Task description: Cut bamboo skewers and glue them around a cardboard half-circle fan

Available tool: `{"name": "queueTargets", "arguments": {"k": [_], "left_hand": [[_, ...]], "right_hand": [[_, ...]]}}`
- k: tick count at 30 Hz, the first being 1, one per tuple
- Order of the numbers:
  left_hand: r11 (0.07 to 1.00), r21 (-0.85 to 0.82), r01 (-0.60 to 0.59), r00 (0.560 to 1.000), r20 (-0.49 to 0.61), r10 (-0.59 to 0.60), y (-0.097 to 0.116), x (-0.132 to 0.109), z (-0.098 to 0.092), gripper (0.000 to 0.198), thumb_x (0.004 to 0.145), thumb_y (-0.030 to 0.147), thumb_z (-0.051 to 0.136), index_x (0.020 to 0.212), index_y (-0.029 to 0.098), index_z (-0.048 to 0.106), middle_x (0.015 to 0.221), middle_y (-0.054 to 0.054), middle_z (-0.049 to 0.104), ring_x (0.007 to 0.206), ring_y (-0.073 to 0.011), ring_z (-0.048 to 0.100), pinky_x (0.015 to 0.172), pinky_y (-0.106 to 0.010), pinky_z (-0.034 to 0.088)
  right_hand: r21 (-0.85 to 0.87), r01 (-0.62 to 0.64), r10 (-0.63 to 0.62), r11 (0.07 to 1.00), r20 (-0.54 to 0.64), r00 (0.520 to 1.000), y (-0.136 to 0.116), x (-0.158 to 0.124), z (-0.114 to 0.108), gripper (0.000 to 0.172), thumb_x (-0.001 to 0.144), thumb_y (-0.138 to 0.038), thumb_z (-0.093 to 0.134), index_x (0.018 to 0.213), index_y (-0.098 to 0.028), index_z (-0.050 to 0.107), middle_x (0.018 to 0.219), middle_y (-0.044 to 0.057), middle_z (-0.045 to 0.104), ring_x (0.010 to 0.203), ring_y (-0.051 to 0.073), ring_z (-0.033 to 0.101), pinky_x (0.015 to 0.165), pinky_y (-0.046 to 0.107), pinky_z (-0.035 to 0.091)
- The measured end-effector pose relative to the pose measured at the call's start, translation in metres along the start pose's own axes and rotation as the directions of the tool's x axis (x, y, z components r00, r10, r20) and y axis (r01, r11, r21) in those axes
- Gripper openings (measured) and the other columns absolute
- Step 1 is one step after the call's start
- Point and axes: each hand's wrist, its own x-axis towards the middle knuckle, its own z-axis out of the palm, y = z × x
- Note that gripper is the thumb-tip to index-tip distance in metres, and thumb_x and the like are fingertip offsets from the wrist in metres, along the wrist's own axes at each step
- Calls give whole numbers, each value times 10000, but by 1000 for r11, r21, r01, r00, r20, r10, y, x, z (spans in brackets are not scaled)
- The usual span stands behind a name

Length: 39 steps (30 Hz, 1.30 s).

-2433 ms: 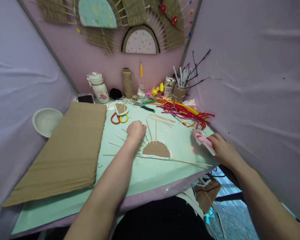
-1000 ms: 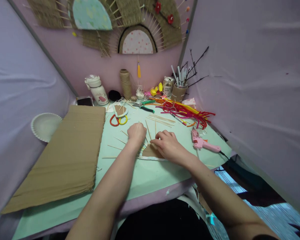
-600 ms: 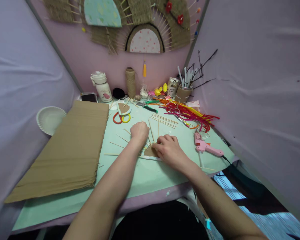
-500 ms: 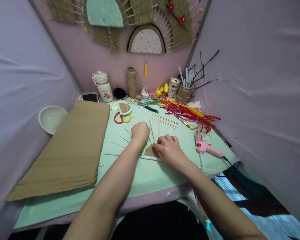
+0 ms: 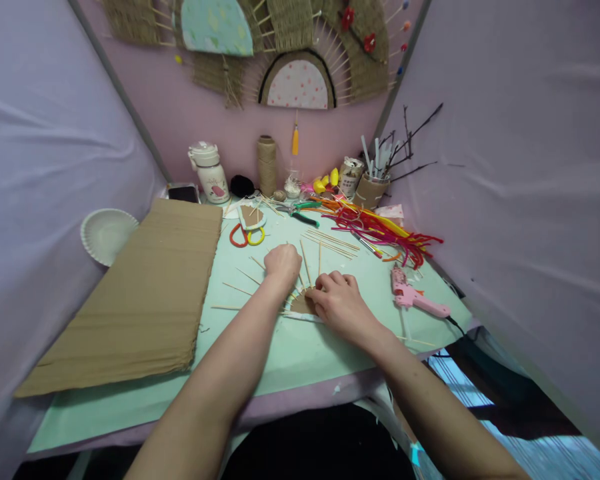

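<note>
A small cardboard half-circle (image 5: 300, 305) with a white edge lies on the green tabletop, and thin wooden sticks (image 5: 306, 263) fan out from its curved side. My left hand (image 5: 283, 263) is closed in a fist above the fan, around a wooden stick whose tip shows just over the knuckles. My right hand (image 5: 341, 300) rests on the right part of the half-circle, fingers bent and pressed onto it near the stick ends. That hand hides the right side of the half-circle.
A large cardboard sheet (image 5: 130, 300) covers the left side. Scissors (image 5: 247, 235), pliers (image 5: 303, 215), loose sticks (image 5: 333, 243) and pipe cleaners (image 5: 380, 223) lie behind my hands. A pink glue gun (image 5: 417, 297) lies to the right. A bottle (image 5: 211, 175) and twine spool (image 5: 267, 167) stand at the back.
The whole view has shifted very slightly. Both hands keep the same places on the fan of sticks and the half-circle.
</note>
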Motion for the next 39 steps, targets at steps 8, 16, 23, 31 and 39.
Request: {"name": "queueTargets", "arguments": {"k": [8,16,23,31,39], "left_hand": [[1000,-9,10,1000,6,-10,0,1,0,319,844,184,467,1027,126,721,1071,-190,705,1002,-248,675,823,-294,506],[1000,-23,12,1000,8,-12,0,0,0,323,843,176,459,1015,121,727,1059,-192,707,976,-259,683,811,-310,513],[999,-33,21,1000,-11,-22,-1,-1,-1,340,856,218,470,1074,126,714,1071,-198,703,1048,-258,661,863,-308,499],[999,-33,20,998,-51,-21,-4,-3,-6,367,875,278,426,1020,123,726,1056,-193,707,990,-287,677,811,-341,516],[993,-73,90,992,-86,-96,-25,0,-27,373,897,278,389,1032,129,703,1076,-190,701,1021,-308,659,814,-371,507]], "right_hand": [[27,-9,9,1000,6,1000,0,0,-2,188,938,-215,513,959,-242,698,1021,71,604,974,222,443,804,366,249],[46,-4,4,999,-4,1000,2,0,1,179,928,-209,523,959,-249,695,1028,57,600,977,216,448,801,364,253],[64,-4,5,998,-23,1000,3,0,3,175,920,-201,531,961,-255,692,1013,55,598,976,216,453,798,360,259],[75,-7,17,997,-129,991,5,-6,4,146,902,-174,528,989,-224,634,1080,63,599,989,217,460,821,357,274],[107,-129,150,986,-225,963,14,-15,-2,160,872,-118,495,970,-188,599,1035,71,615,982,213,478,856,359,280]]}}
